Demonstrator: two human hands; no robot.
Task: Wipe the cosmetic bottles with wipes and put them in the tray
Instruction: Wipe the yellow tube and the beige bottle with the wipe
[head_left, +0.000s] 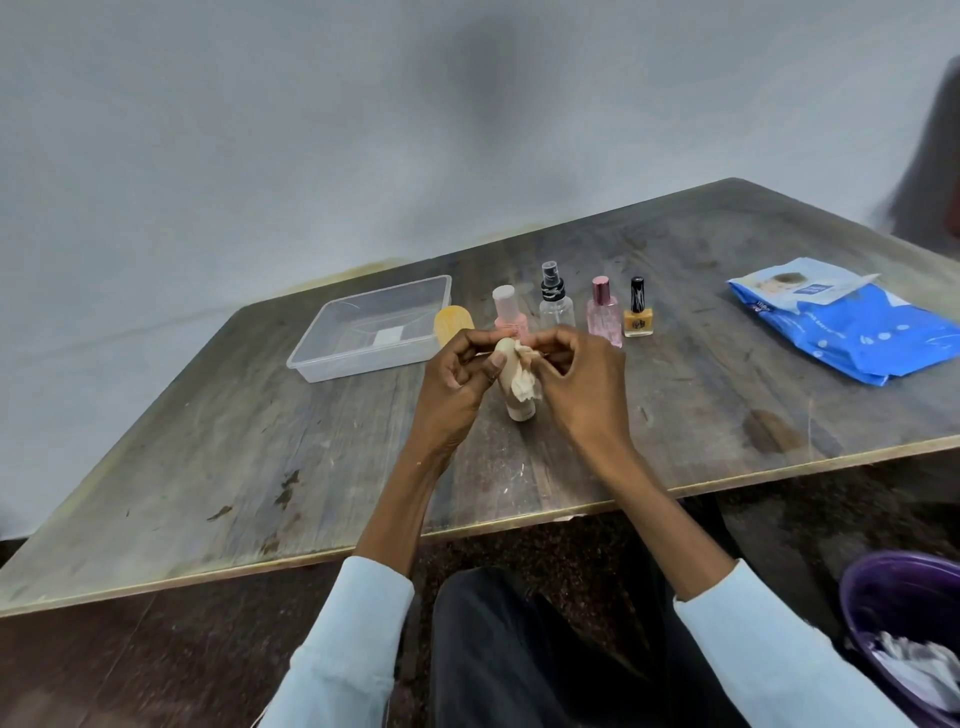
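Observation:
My left hand (457, 374) grips a beige cosmetic bottle (519, 408) near its top, above the table's middle. My right hand (582, 384) pinches a crumpled wipe (524, 382) against the bottle's side. Behind my hands stand a pink bottle (506, 312), a clear spray bottle (555, 304), a pink perfume bottle (605, 312) and a yellow nail polish (638, 314). An orange round-topped item (451, 322) sits beside the clear plastic tray (332, 358), which lies to the left with no bottles in it.
A blue pack of wipes (852, 327) lies at the table's right. A purple bin (904, 623) holding used wipes stands on the floor at lower right. The wooden table (260, 467) ends at a near edge above my lap.

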